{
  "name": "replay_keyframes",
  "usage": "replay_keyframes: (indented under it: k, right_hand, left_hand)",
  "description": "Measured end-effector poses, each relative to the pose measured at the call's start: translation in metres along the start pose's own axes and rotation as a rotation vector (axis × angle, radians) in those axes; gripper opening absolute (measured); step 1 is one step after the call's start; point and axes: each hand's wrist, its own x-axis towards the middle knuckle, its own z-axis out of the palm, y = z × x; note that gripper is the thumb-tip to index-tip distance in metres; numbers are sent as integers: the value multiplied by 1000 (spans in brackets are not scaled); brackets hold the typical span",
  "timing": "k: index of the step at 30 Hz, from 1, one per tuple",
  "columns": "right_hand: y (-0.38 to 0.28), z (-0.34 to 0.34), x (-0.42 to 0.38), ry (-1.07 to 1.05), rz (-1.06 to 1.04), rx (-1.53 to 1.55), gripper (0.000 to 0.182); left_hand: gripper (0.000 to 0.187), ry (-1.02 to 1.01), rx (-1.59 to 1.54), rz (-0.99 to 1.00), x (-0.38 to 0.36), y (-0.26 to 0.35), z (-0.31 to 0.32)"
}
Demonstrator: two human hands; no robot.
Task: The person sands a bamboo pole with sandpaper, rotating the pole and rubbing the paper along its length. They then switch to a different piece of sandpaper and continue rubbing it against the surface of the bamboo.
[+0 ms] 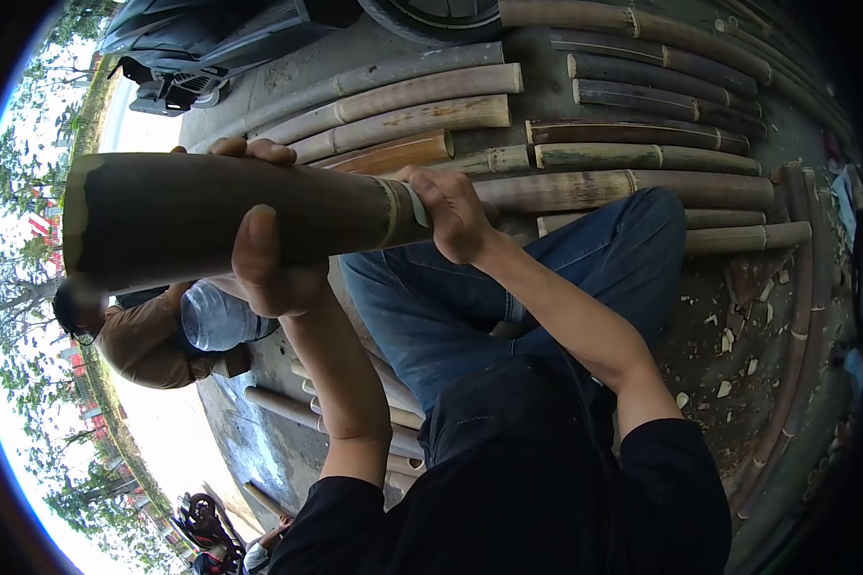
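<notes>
A thick dark bamboo section [163, 216] is held up across the left half of the view, its pale, uneven cut rim at the far left. My left hand [276, 273] is wrapped around its middle, thumb on the near side and fingertips over the upper edge. At the narrower right end, beside a pale node ring, my right hand [454, 216] is closed on the same bamboo. A small pale strip shows by its fingers; what it is cannot be made out.
Many bamboo poles [585, 187] lie in rows on the ground beyond my bent knees. A parked motorbike [211, 43] stands at the upper left. To the left sits another person [149, 335] beside a clear plastic container [216, 314]. Pale chips [727, 340] litter the ground at right.
</notes>
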Motion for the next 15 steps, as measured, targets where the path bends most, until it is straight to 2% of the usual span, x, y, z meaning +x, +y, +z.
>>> replay_keyframes:
  k: [1,3,6,8,10,11,13,14,15]
  right_hand:
    - [-33,10,22,24,-92,-10,60]
    - [-84,16,45,-39,-55,4,52]
    - [-58,15,42,-125,-148,-8,60]
    - [-5,8,18,-117,-59,-48,61]
    - [45,-17,-10,-199,189,-81,62]
    - [69,-24,-20,-201,181,-88,62]
    - [72,-32,-18,-196,174,-148,63]
    - [73,-28,-20,-171,170,-53,61]
    - [38,-19,-9,-148,154,-40,60]
  left_hand:
    - [79,-15,-23,-3,0,0,2]
    - [79,-18,-9,-7,-1,0,1]
    - [79,-28,19,9,1,5,-7]
    - [78,27,-10,-32,-1,5,-17]
    - [81,92,-34,-16,-1,4,-19]
    - [85,157,-57,-8,-1,3,-18]
    - [86,131,-71,13,-5,1,-14]
    - [86,104,-79,30,-3,-1,-11]
    - [86,103,-83,29,-2,-2,-9]
